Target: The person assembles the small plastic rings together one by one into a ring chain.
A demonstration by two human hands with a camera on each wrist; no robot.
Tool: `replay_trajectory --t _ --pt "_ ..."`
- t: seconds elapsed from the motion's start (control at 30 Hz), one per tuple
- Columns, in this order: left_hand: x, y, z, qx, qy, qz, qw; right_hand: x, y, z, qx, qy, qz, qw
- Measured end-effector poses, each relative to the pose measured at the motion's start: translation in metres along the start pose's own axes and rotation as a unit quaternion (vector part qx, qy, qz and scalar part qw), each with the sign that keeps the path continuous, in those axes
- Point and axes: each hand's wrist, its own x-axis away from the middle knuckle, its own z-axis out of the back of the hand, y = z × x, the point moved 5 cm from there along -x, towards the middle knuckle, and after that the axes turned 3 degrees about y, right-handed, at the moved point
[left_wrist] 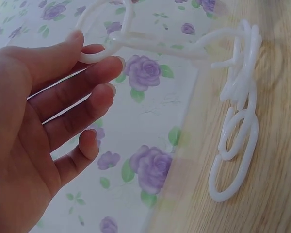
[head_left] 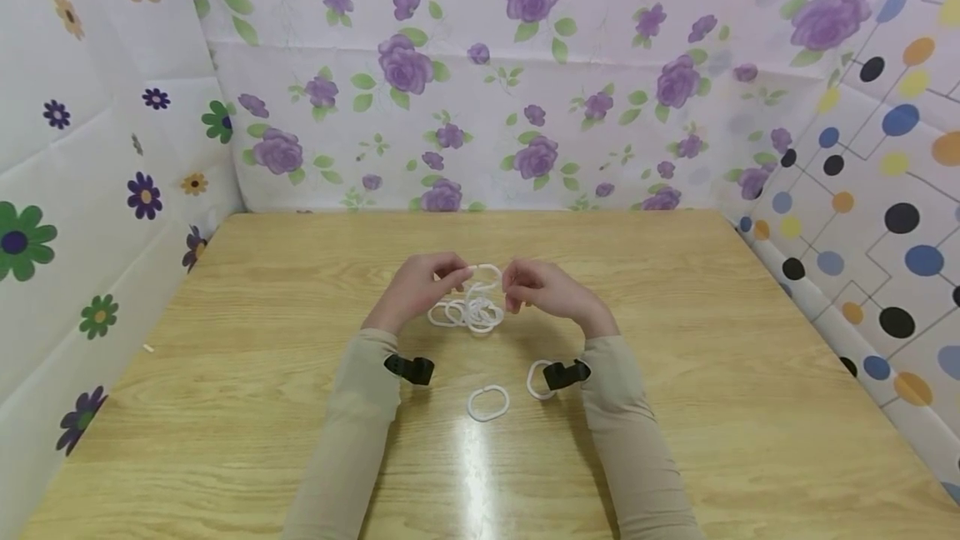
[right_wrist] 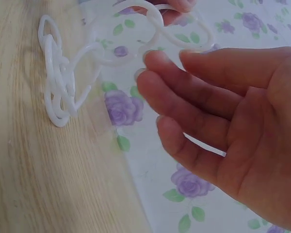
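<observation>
White plastic C-shaped links make a loose chain (head_left: 480, 315) that hangs down into a heap on the wooden table. My left hand (head_left: 420, 286) pinches the top link (head_left: 491, 271) between thumb and index finger, above the table. In the left wrist view, the raised link (left_wrist: 128, 19) connects to another link (left_wrist: 155, 47) leading toward the heap. My right hand (head_left: 547, 290) has loosely bent fingers, with its fingertips right at that link's other side. Its thumb (right_wrist: 223, 68) lies just below the link in the right wrist view; the index finger is mostly hidden.
Nearer me on the wooden table (head_left: 255, 407) lie a separate white link (head_left: 488, 403) and a second one (head_left: 534, 380), partly hidden by the right wrist camera (head_left: 564, 375). Flowered cloth (head_left: 315, 98) hangs behind, and patterned cloth stands on both sides.
</observation>
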Motion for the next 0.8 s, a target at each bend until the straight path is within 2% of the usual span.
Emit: replay_trajectory --t 0.17,0.3,0.4,0.5,0.57,0.7,0.8 --pt "-0.001 -0.001 0.001 -0.002 0.003 0.000 1.0000 0.004 -0.004 -0.003 0.033 -0.035 0.003 0.9988" --pt "-0.001 -0.001 0.001 -0.004 0.003 0.003 1.0000 0.005 -0.013 -0.012 0.095 -0.069 0.004 0.9931" --pt "0.000 -0.001 0.000 -0.008 0.001 0.004 1.0000 0.006 -0.021 -0.028 0.145 -0.127 0.015 0.9811" --pt "0.000 -0.002 0.000 -0.012 -0.001 0.007 0.9999 0.006 -0.026 -0.049 0.177 -0.202 0.020 0.9631" --pt "0.000 -0.003 0.000 -0.010 0.000 0.010 0.9999 0.005 -0.027 -0.064 0.186 -0.243 0.008 0.9520" --pt "-0.001 -0.003 0.001 -0.012 0.002 0.007 0.9999 0.003 -0.027 -0.089 0.211 -0.281 -0.008 0.9362" --pt "-0.002 -0.002 0.001 -0.015 0.002 -0.001 0.9999 0.002 -0.029 -0.104 0.232 -0.300 -0.005 0.9251"
